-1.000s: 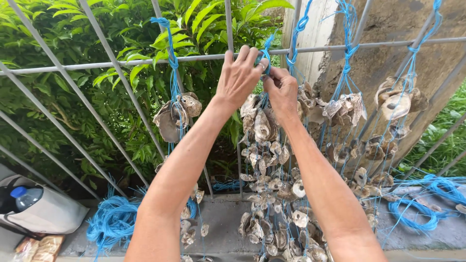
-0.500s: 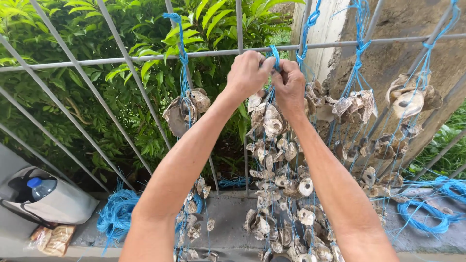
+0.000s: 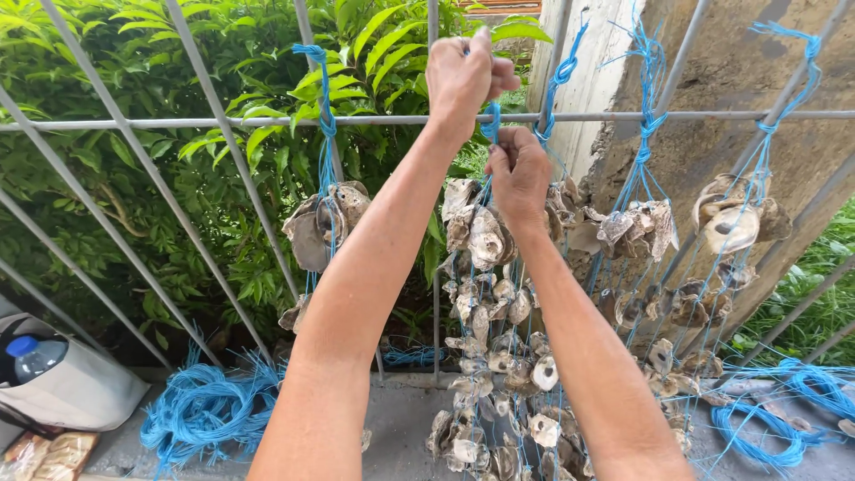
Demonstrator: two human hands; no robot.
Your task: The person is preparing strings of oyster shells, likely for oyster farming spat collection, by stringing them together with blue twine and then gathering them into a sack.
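Because the blue cord [image 3: 491,120] has to loop over the metal rail [image 3: 223,121], the left hand [image 3: 463,76], top middle of the frame, pinches its end above the rail. Just below, the right hand [image 3: 519,174] grips the same cord, holding up the string of oyster shells [image 3: 485,294]. The knot hides behind tight fingers.

I am looking at an outdoor work spot, the kind where shellfish lines get made up by hand. A metal railing [image 3: 267,119] runs across in front of me, hung with strings of oyster shells [image 3: 490,294] on blue cord [image 3: 325,107]. Leafy bushes [image 3: 116,205] grow behind the railing, a rough concrete wall [image 3: 739,80] stands at its right end, and loose bundles of blue twine [image 3: 205,410] lie on the concrete floor [image 3: 401,428].
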